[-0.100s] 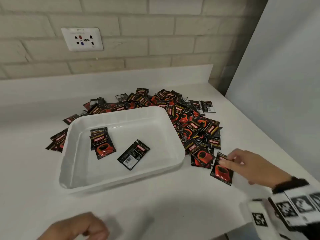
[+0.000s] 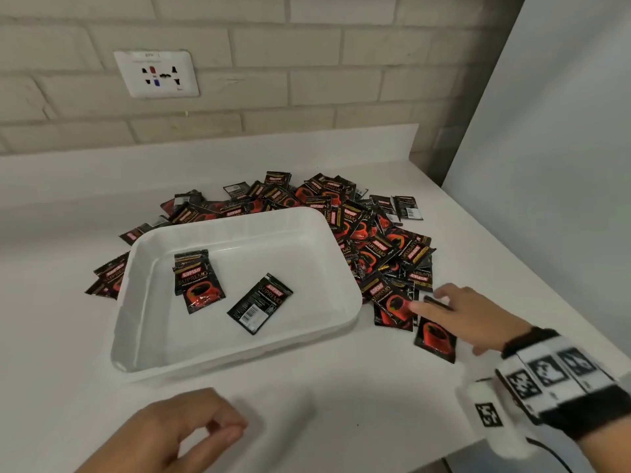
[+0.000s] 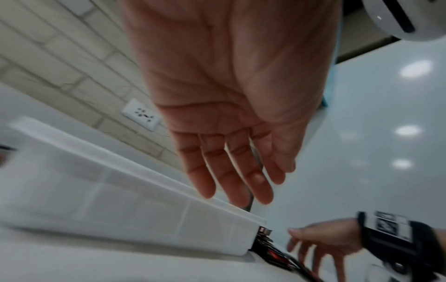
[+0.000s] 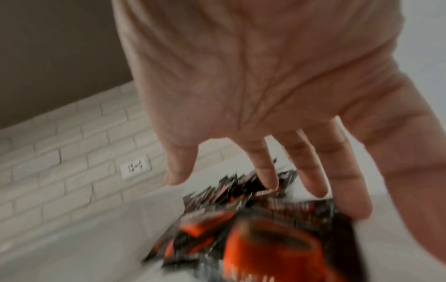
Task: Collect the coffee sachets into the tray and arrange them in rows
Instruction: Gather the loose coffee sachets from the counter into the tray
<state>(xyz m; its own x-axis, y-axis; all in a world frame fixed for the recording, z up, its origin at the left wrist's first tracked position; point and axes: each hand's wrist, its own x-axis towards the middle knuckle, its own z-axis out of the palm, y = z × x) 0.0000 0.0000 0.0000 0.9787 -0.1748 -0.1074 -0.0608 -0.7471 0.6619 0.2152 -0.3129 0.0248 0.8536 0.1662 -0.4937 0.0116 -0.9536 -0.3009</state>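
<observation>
A white tray (image 2: 239, 356) sits mid-counter. Inside it lie a small stack of black-and-red coffee sachets (image 2: 199, 285) and one sachet face down (image 2: 259, 303). A big loose pile of sachets (image 2: 375, 240) wraps round the tray's far and right sides. My right hand (image 2: 454, 312) reaches over the pile's near right end, fingers spread and straight, index tip on a sachet (image 2: 392, 303); another sachet (image 2: 435, 337) lies under the palm. In the right wrist view the fingers (image 4: 311, 177) hover over blurred sachets (image 4: 265, 238). My left hand (image 2: 177, 431) hangs before the tray, empty, fingers relaxed (image 3: 236, 171).
A few sachets (image 2: 109, 278) lie left of the tray. A brick wall with a white socket (image 2: 157, 75) backs the counter. A pale panel (image 2: 546, 165) bounds the right side. The counter's front edge (image 2: 461, 452) runs near my right wrist.
My right hand has slid a little left, onto the sachets at the pile's near end. My left hand has come up further into view.
</observation>
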